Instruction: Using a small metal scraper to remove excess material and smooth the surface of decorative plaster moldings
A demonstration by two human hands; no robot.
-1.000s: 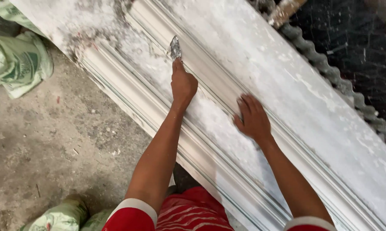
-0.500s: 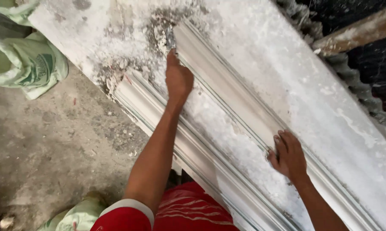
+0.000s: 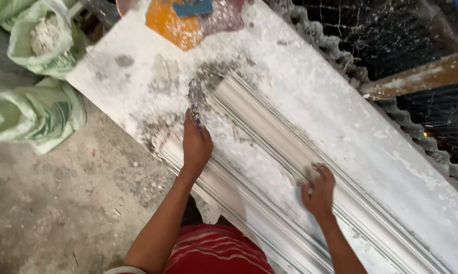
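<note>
The left hand (image 3: 196, 144) pinches the handle of a plaster-caked scraper (image 3: 195, 100), its grip pressed together around it, the blade laid on the powdery white surface (image 3: 310, 96) just beyond the upper end of a long plaster cornice moulding (image 3: 269, 137). The right hand (image 3: 320, 190) rests lower down on the moulding's ridges, fingers curled and pressed against it; it is blurred, so I cannot tell whether it pinches anything. The step in hand looks like scraping loose plaster from around the moulding's end while the other hand steadies it. A further stroke would call for a flat blade angle. Beyond lie an orange-stained basin (image 3: 173, 20), green sacks (image 3: 31, 111) on the concrete floor (image 3: 61, 203), and corrugated sheeting (image 3: 340, 56).
</note>
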